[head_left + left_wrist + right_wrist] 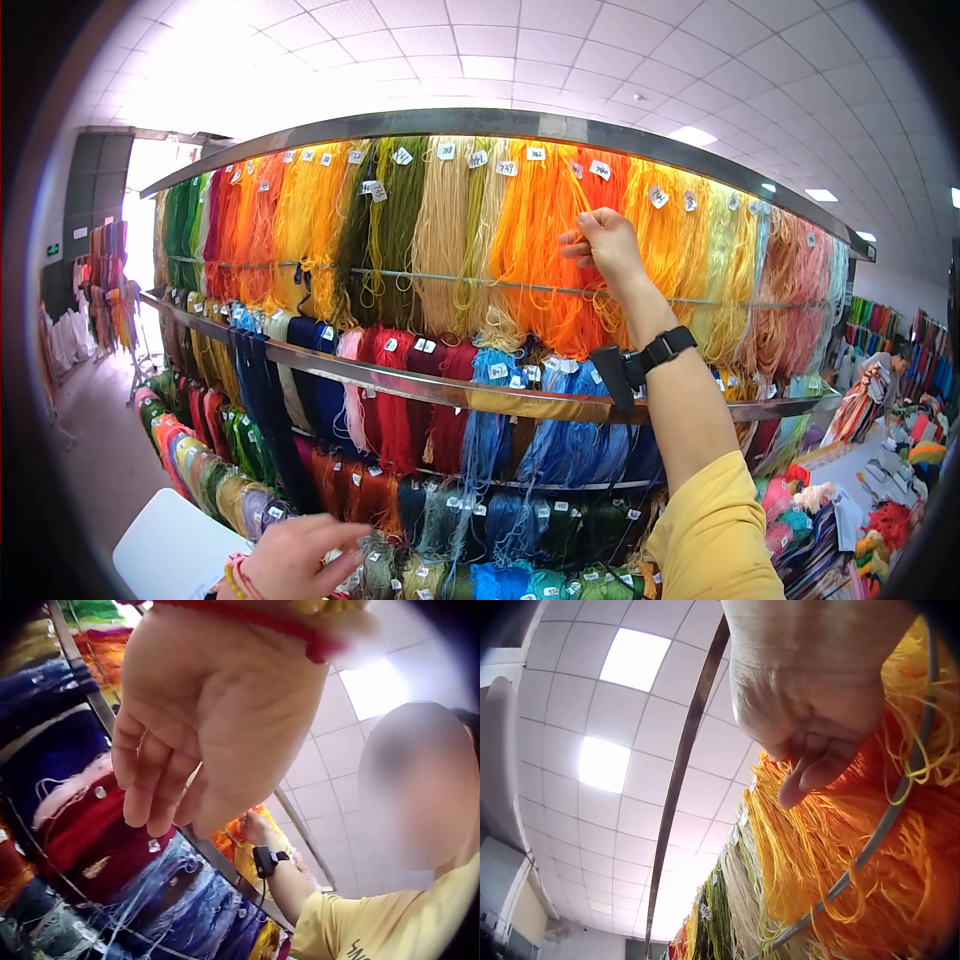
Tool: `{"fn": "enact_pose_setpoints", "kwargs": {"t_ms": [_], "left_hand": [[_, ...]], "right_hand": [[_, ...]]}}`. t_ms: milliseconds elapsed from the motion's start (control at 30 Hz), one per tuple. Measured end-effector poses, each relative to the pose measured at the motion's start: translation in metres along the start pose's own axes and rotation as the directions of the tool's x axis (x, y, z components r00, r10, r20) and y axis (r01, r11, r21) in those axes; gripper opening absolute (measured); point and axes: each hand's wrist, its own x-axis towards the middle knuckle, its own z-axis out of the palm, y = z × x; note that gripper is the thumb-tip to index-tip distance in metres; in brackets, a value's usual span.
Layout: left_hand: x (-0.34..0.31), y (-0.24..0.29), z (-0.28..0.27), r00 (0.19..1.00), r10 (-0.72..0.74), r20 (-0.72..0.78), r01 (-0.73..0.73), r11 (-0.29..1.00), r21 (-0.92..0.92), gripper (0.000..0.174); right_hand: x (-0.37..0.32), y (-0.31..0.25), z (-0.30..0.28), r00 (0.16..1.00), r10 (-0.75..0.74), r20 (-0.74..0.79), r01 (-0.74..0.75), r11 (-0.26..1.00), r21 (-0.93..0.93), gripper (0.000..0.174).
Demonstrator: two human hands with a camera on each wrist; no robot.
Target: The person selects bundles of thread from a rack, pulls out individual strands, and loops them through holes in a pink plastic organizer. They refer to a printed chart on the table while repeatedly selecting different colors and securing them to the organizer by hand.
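High on the rack, my right hand (608, 243) pinches a thin orange strand of thread (578, 190) between thumb and forefinger, pulled out from the hanging orange hanks (535, 225). In the right wrist view its other fingers (799, 784) curl close to the orange loops (787, 855). My left hand (305, 558) hovers low before the lower rows, holding nothing, fingers loosely bent. The left wrist view shows its palm (225, 712) with dark red hanks (97, 825) behind. White number tags (600, 170) hang on the hanks.
Metal rails (400, 372) run across the rack, with blue hanks (570, 420) below. A white chair back (175, 545) stands at lower left. On the right, a person (880, 375) is near a table heaped with coloured yarn (890, 520).
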Motion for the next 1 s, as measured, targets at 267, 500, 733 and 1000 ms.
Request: {"fn": "enact_pose_setpoints", "kwargs": {"t_ms": [267, 500, 733, 1000], "left_hand": [[0.106, 0.009, 0.013, 0.910, 0.342, -0.235, -0.365, 0.929, -0.065, 0.015], [0.199, 0.016, 0.015, 0.931, 0.144, -0.337, -0.273, 0.886, -0.375, 0.021], [0.274, 0.034, 0.008, 0.953, -0.099, -0.287, -0.148, 0.674, -0.724, 0.026], [0.271, 0.053, 0.015, 0.947, -0.239, -0.215, -0.183, 0.149, -0.972, 0.014]], "right_hand": [[0.004, 0.006, -0.001, 0.984, -0.146, -0.105, 0.144, 0.989, -0.025, 0.019], [-0.013, 0.008, 0.015, 0.960, -0.280, -0.016, 0.272, 0.943, -0.193, 0.019], [-0.066, 0.002, 0.033, 0.864, -0.489, 0.122, 0.487, 0.747, -0.453, 0.016], [-0.116, 0.028, 0.050, 0.700, -0.596, 0.393, 0.714, 0.573, -0.402, 0.009]]}}
